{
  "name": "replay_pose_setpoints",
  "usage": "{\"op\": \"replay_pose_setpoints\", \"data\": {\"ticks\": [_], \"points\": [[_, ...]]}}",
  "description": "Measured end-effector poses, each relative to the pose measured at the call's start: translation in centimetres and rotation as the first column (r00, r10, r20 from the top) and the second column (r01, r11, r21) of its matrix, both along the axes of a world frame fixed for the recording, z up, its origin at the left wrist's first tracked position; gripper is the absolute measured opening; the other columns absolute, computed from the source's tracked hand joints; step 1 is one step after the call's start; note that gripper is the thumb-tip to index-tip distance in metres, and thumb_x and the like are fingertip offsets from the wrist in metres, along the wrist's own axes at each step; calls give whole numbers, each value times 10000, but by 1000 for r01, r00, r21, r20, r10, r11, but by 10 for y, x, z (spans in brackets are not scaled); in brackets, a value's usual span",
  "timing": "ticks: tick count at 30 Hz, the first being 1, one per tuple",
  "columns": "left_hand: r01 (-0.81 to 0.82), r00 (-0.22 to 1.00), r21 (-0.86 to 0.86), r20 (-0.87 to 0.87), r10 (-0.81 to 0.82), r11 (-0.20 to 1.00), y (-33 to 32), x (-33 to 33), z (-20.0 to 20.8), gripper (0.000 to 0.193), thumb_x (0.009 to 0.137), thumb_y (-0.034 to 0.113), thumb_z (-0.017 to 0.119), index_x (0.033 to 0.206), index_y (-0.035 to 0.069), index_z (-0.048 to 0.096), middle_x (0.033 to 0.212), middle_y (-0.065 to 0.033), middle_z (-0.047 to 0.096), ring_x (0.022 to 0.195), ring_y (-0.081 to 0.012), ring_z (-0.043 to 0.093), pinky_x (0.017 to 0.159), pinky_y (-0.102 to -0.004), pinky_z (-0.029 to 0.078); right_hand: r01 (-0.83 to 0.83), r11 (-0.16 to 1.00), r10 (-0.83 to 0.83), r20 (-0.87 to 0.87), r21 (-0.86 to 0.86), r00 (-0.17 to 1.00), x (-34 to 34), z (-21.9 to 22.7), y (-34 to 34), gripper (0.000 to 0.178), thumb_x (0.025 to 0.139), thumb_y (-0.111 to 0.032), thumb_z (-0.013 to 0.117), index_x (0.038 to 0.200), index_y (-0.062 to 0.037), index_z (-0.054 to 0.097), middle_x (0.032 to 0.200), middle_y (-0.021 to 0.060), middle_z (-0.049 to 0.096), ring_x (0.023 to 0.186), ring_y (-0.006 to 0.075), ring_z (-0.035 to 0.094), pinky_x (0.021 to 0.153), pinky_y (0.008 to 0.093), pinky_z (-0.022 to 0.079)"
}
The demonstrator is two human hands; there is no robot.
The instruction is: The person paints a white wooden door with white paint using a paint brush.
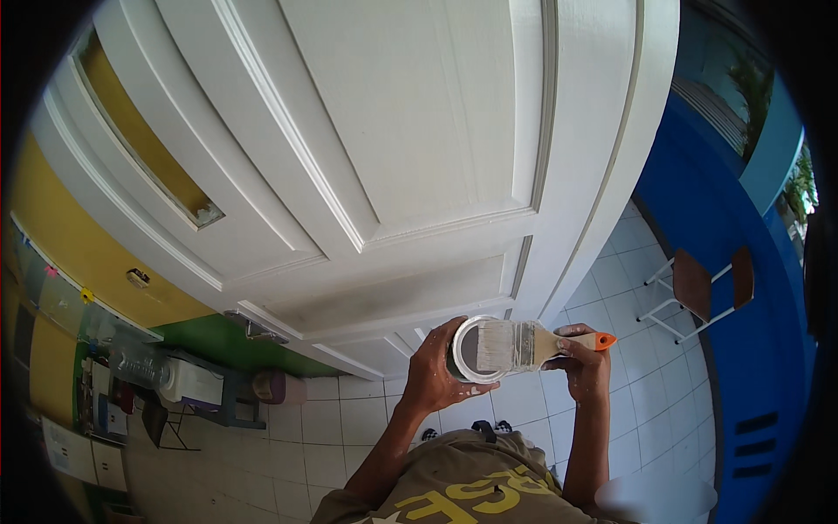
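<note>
My left hand (428,371) is wrapped round a small round paint can (463,374) with a white-smeared rim. In my right hand (583,367) is a wide paintbrush (528,346) with an orange-tipped handle, gripped by the handle. Its white-coated bristles lie over the can's mouth; whether they touch the rim I cannot tell. Paint specks dot both hands. Just beyond them stands a white panelled door (410,113), with a greyish, smudged lower panel (384,293) and a metal lever handle (255,327) at its left edge.
A brown-seated chair (691,284) stands on the white tiled floor (628,384) by a blue wall (690,183) at right. To the left are a yellow wall (175,293), a dark bench (227,393) bearing a clear plastic jug (140,362), and a lidded bin (275,387).
</note>
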State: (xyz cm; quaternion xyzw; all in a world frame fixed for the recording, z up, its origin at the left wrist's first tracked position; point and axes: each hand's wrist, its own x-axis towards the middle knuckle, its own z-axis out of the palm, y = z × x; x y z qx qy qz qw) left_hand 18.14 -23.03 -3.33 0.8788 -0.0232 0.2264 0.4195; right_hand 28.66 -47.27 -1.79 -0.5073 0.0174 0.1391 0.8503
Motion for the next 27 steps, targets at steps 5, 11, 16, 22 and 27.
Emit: {"op": "replay_pose_setpoints", "data": {"ticks": [5, 11, 16, 22, 27], "points": [[5, 1000, -47, -6, -5, 999, 3, -1, 23, 1083, 584, 457, 1010, 1437, 40, 490, 1286, -182, 648, 1186, -342, 668, 1033, -462, 553, 35, 988, -35, -4, 149, 999, 1, 14, 4, 194, 784, 9, 693, 954, 66, 615, 846, 207, 685, 655, 328, 732, 556, 418, 658], [-31, 998, -89, 59, 36, 996, 15, -5, 73, 1090, 543, 440, 1030, 1406, 7, 524, 1264, -174, 677, 1188, -311, 680, 1055, -453, 545, -41, 961, 27, 55, 275, 998, 11, 39, 27, 214, 816, -15, 667, 998, 87, 619, 878, 210, 695, 666, 329, 732, 583, 435, 656], [31, 992, -219, 126, -4, 975, 27, -3, 124, 1059, 564, 441, 1023, 1378, -31, 537, 1240, -172, 697, 1180, -299, 684, 1041, -444, 548, -161, 913, 88, 203, 375, 975, 32, 100, 53, 254, 865, -85, 648, 1066, 71, 648, 939, 191, 715, 781, 284, 745, 663, 428, 656], [100, 982, -310, 185, -43, 945, 48, -12, 176, 1024, 606, 501, 989, 1338, -59, 542, 1173, -203, 720, 1088, -321, 731, 1019, -444, 570, -251, 877, -56, 607, 410, 793, 66, 233, 100, 334, 916, -103, 669, 1169, 108, 621, 960, 182, 717, 816, 246, 756, 738, 381, 668], [133, 987, -351, 128, -93, 927, 60, -38, 159, 1052, 584, 515, 1002, 1360, -27, 544, 1231, -169, 708, 1196, -311, 684, 1067, -471, 533, 181, 928, -326, 945, 325, -21, 57, 352, 127, 311, 868, -58, 815, 1127, 81, 714, 1009, 176, 767, 926, 239, 773, 750, 329, 645]]}}
